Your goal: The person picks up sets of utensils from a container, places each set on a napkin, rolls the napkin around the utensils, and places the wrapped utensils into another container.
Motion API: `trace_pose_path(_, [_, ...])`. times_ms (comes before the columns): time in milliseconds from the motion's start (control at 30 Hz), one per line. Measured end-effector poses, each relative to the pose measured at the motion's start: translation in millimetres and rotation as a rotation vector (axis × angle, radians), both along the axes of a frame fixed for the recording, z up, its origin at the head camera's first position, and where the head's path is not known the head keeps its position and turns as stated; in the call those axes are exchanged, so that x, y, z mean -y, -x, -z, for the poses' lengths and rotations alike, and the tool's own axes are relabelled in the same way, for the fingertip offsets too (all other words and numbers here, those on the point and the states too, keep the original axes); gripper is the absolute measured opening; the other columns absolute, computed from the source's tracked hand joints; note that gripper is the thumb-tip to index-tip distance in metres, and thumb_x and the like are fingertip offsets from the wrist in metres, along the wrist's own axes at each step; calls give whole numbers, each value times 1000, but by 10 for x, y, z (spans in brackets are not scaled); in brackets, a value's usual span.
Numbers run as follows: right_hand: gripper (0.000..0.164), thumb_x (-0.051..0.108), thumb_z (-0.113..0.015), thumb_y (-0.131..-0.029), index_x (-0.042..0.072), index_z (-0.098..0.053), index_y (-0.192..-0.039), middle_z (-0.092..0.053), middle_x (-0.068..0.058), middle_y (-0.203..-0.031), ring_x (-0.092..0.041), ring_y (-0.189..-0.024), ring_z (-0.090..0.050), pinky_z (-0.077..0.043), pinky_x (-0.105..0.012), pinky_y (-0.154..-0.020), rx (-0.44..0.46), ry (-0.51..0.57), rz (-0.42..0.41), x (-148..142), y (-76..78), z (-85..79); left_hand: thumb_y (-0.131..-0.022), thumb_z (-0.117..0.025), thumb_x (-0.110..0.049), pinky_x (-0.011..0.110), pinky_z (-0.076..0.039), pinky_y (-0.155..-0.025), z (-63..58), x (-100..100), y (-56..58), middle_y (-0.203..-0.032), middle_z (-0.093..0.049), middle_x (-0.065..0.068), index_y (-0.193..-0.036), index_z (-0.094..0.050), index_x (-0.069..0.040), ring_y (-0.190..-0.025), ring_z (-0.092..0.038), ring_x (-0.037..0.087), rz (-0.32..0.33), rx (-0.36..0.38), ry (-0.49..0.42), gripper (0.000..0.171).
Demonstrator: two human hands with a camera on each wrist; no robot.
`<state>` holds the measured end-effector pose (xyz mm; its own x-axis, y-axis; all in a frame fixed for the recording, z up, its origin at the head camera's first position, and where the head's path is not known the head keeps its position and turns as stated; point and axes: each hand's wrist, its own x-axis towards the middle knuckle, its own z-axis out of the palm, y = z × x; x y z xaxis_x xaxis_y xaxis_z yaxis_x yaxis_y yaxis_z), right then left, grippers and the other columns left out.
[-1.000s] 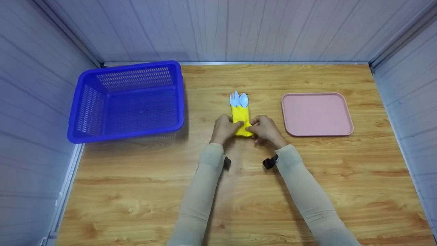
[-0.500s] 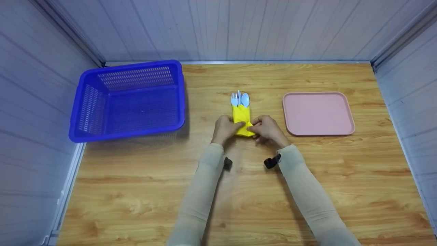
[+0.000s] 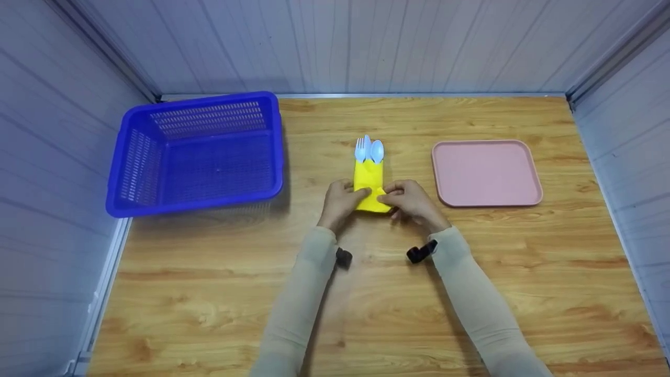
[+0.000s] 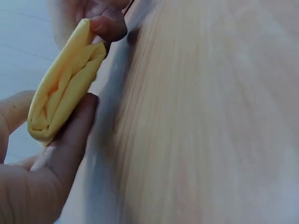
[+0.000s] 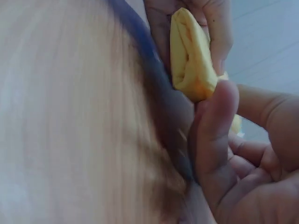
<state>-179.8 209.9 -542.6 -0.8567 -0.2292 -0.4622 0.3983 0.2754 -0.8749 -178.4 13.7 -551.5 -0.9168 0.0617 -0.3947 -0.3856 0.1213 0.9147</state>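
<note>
A yellow folded napkin point(image 3: 369, 176) lies wrapped around the handles of a pale blue fork point(image 3: 360, 150), knife point(image 3: 367, 145) and spoon point(image 3: 377, 151), whose heads stick out at the far end. My left hand point(image 3: 339, 203) grips the napkin's left side, thumb on top and fingers underneath. At the lower right edge, my right hand point(image 3: 413, 202) pinches a corner of it between thumb and fingers. From the left wrist, the folded layers of the napkin point(image 4: 65, 84) show end-on between both hands. The right wrist view has the napkin's near end point(image 5: 191, 56) beside the right thumb.
A blue perforated basket point(image 3: 194, 204) stands at the back left of the wooden table point(image 3: 366, 314). On the right lies a pink rectangular tray point(image 3: 487, 173). Pale panel walls point(image 3: 324, 47) enclose the back and both sides.
The napkin with the cutlery looks slightly larger and straighter, its near end a little closer to me. Both wrists have drawn back and apart slightly; the holds stay the same.
</note>
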Motion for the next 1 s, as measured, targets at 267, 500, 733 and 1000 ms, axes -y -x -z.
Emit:
trace_pose_path(267, [38, 18, -76, -91, -6, -61, -117, -66, -14, -94, -20, -72, -63, -59, -37, -63, -174, 74, -30, -13, -263, -246, -91, -73, -12, 35, -58, -79, -144, 111, -272, -108, -73, 12, -126, -63, 2, -91, -72, 25, 29, -159, -267, 39])
trace_pose_path(500, [26, 10, -75, -90, -5, -63, -107, -66, -16, -89, -20, -70, -62, -57, -34, -61, -344, 179, -94, 7, -453, -457, -91, -74, -12, 38, -58, -80, -271, 208, -480, -112, -72, 16, -127, -61, 3, -93, -71, 29, 58, -210, -408, 41])
trace_pose_path(733, [23, 9, -74, -91, -4, -63, -106, -64, -17, -87, -21, -70, -61, -57, -34, -60, -375, 218, -149, -20, -522, -497, -93, -69, -4, 42, -57, -84, -301, 224, -570, -114, -69, 22, -133, -54, 7, -98, -70, 33, 96, -204, -522, 45])
trace_pose_path(1000, [25, 9, -77, -89, -2, -65, -109, -63, -16, -90, -22, -75, -59, -54, -31, -64, -484, 142, -64, 7, -561, -480, -93, -69, -3, 43, -57, -83, -318, 182, -620, -115, -69, 22, -133, -54, 7, -97, -71, 33, 72, -299, -514, 44])
